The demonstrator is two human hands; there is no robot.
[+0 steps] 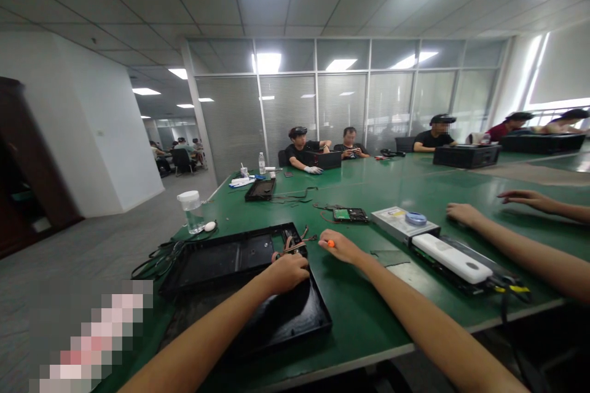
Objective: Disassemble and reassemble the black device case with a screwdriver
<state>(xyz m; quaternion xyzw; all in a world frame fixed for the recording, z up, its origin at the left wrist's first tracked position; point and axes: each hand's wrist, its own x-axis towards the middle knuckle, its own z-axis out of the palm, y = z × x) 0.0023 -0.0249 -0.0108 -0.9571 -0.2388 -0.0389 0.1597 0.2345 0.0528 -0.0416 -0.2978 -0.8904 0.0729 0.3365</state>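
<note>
My left hand (286, 271) is closed, its fingers curled down at the right side of an open black plastic case (221, 261); whatever they pinch is hidden. Just beyond those fingers, a bundle of striped multicoloured wires (291, 245) comes out of the case's upper right corner. My right hand (342, 247) is closed above the green table, a little right of the case. A small orange end (330, 244) of the thing it holds shows by the fingers; the rest is covered. A green circuit board in a black frame (350, 215) lies beyond my right hand.
Right of me are a metal drive box (401, 223) with a tape roll (415, 218) on top, and a long white device (452, 258). Another person's hands (465, 215) rest there. A lidded clear cup (190, 212) and black cables (159, 258) stand left. Several people sit opposite.
</note>
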